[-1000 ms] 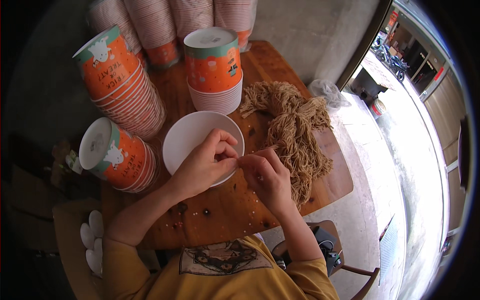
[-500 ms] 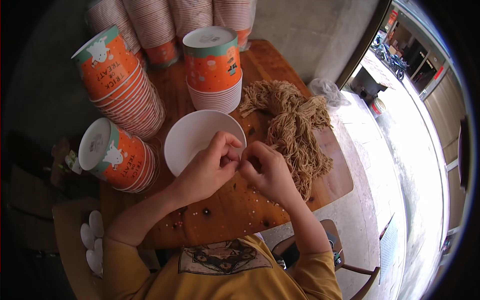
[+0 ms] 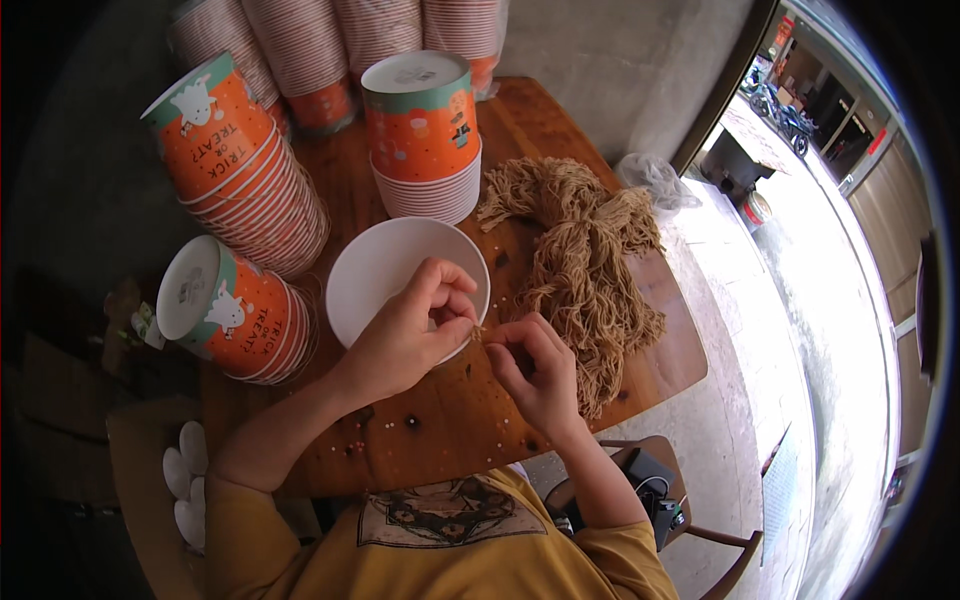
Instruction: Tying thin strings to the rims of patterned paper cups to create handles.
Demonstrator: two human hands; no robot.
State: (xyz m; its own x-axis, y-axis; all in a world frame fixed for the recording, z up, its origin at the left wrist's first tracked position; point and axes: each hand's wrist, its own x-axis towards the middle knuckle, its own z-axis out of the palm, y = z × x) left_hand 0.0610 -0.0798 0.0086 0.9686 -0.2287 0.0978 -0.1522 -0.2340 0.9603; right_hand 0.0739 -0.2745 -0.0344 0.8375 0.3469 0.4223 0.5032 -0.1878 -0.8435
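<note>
Over the front of the wooden table, my left hand [image 3: 420,325] is closed in a pinch on a thin tan string [image 3: 478,333]. My right hand [image 3: 537,372] pinches the same string a short way to the right, and its fingertips stand slightly apart from the left ones. Much of the string is too fine to follow. Directly beyond my left hand is a white paper bucket [image 3: 375,262] with its mouth up, partly covered by that hand. A loose bundle of tan strings [image 3: 590,270] lies right of my hands.
Upside-down stacks of orange-and-green paper buckets stand at the left [image 3: 215,150], front left [image 3: 250,320] and back [image 3: 420,130]. More stacks in plastic [image 3: 380,40] line the wall. Small beads dot the table [image 3: 440,440]. A chair [image 3: 665,480] stands at the right.
My right hand has moved down and to the right, away from my left hand. A bit of tan string now shows between them. My left hand has hardly moved.
</note>
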